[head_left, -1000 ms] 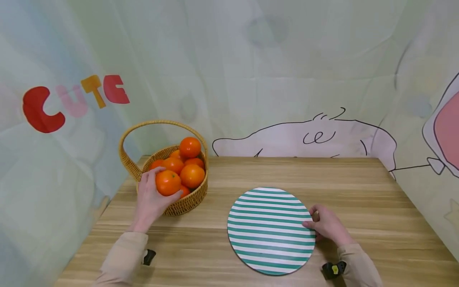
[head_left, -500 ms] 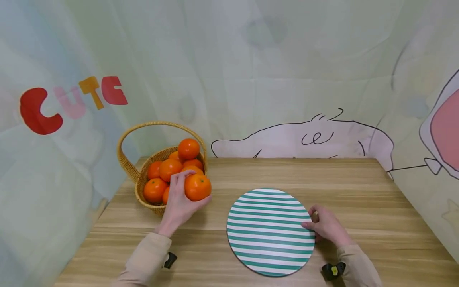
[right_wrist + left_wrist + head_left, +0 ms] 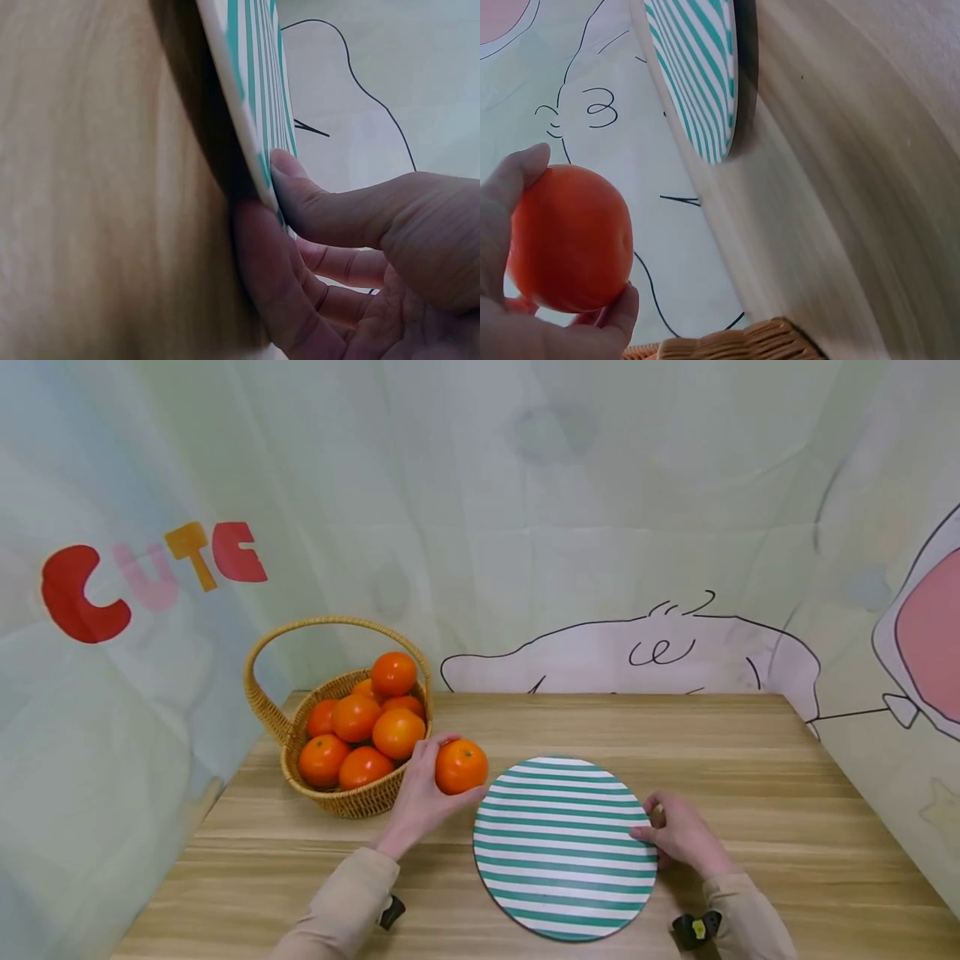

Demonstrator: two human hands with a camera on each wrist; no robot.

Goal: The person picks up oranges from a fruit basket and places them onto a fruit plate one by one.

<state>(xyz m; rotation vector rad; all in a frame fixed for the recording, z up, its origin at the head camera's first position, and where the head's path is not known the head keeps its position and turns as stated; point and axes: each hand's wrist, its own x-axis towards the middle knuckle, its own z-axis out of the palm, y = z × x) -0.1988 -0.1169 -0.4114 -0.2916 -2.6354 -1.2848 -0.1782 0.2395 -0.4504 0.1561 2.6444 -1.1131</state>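
An orange [image 3: 461,767] sits between the thumb and fingers of my left hand [image 3: 422,795], held above the table just right of the basket. In the left wrist view the same orange [image 3: 571,238] is gripped from the side, the fingers partly hidden behind it. At centre is a flat round board [image 3: 566,847] with green and white stripes. My right hand [image 3: 678,831] pinches its right edge. The right wrist view has the thumb [image 3: 300,187] on the board's [image 3: 251,97] striped face and a finger under the edge, where a dark gap shows above the table.
A wicker basket [image 3: 360,799] with a tall hoop handle [image 3: 337,621] stands at the left, heaped with several oranges [image 3: 356,718]. Printed cloth [image 3: 480,527] hangs behind the wooden table [image 3: 735,735] and along both its sides.
My left hand has carried the orange out of the basket, rightward past its rim towards the striped board. The right hand stays on the board's edge, which has hardly moved.
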